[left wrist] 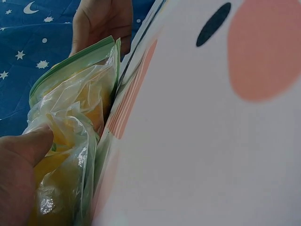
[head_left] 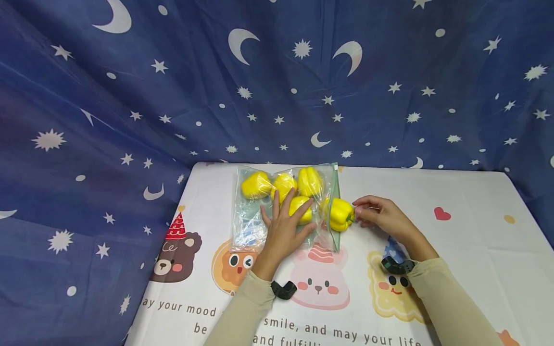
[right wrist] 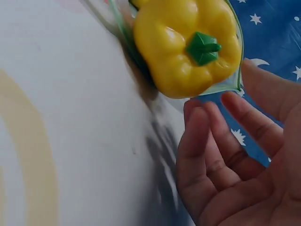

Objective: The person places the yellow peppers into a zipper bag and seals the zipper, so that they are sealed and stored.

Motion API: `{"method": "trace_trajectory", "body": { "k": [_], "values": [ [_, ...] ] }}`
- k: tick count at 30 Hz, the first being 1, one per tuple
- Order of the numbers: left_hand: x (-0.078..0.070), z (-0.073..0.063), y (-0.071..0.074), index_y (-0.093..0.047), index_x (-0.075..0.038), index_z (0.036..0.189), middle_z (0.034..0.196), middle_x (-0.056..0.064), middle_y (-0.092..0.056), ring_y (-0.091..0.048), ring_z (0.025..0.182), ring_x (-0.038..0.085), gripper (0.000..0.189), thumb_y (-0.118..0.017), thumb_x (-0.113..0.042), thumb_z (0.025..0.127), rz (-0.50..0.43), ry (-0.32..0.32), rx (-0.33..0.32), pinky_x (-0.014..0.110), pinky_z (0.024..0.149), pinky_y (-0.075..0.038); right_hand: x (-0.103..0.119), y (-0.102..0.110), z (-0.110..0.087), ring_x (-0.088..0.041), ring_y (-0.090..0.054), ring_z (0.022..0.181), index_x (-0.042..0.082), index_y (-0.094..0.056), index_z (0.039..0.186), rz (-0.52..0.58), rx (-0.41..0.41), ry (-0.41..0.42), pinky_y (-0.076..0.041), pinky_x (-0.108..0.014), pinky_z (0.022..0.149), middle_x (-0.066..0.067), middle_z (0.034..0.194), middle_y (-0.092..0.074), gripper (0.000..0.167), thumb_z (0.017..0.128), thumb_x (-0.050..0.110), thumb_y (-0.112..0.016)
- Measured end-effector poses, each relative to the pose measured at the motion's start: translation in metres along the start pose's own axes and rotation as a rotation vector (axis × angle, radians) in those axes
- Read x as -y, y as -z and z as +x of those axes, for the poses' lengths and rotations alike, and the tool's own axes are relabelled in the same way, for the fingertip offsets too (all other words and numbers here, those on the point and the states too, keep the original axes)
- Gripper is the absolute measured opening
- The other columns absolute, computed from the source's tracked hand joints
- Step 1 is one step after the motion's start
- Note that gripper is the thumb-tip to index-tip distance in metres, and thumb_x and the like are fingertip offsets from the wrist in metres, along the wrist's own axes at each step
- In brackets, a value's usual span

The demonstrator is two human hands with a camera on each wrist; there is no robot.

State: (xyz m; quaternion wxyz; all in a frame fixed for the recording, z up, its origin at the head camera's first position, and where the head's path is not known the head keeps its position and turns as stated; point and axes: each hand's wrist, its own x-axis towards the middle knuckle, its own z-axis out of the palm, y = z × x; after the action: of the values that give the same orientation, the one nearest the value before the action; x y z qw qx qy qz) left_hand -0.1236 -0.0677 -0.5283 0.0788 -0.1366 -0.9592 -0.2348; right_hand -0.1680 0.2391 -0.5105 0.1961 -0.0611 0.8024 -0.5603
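Note:
A clear zip bag (head_left: 248, 231) with a green-edged mouth lies flat, the mouth facing right. Several yellow bell peppers (head_left: 256, 185) show through its plastic. Another yellow bell pepper (head_left: 341, 214) sits in the mouth, partly sticking out, its green stem (right wrist: 204, 48) pointing right. My left hand (head_left: 285, 226) rests on the bag with fingers spread over the peppers; in the left wrist view its thumb (left wrist: 28, 146) touches the plastic. Just right of the mouth pepper is my right hand (head_left: 383, 216), fingers loosely bent and holding nothing. Its fingertips (right wrist: 195, 125) are close beside the pepper.
The table carries a white cloth (head_left: 476, 216) printed with cartoon animals and lettering. A blue curtain (head_left: 277, 96) with moons and stars stands behind the table and along its left side. Both wrists wear a black band (head_left: 283, 290).

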Motion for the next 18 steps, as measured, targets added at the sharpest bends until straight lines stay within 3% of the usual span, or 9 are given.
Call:
{"method": "trace_trajectory", "body": {
  "k": [6,18],
  "values": [
    [0.000,0.000,0.000,-0.043,-0.050,0.151,0.172,-0.001,-0.017,0.007,0.159,0.039,0.063,-0.062,-0.062,0.093,0.001,-0.001,-0.009,0.086,0.108,-0.001,-0.005,-0.008,0.000,-0.019,-0.070,0.083,-0.001,-0.068,0.122,0.038,-0.016,0.004,-0.061,-0.029,0.072,-0.010,0.095,-0.075,0.039,0.096,0.027,-0.072],
    [-0.002,0.001,0.000,-0.040,-0.050,0.152,0.172,0.000,-0.018,0.003,0.159,0.042,0.065,-0.061,-0.063,0.093,0.005,-0.002,-0.013,0.086,0.107,-0.003,0.001,-0.029,0.008,-0.019,-0.064,0.067,0.000,-0.074,0.115,0.040,-0.055,0.044,-0.056,-0.028,0.059,-0.021,0.091,-0.075,0.031,0.095,0.023,-0.074]
  ]
}}
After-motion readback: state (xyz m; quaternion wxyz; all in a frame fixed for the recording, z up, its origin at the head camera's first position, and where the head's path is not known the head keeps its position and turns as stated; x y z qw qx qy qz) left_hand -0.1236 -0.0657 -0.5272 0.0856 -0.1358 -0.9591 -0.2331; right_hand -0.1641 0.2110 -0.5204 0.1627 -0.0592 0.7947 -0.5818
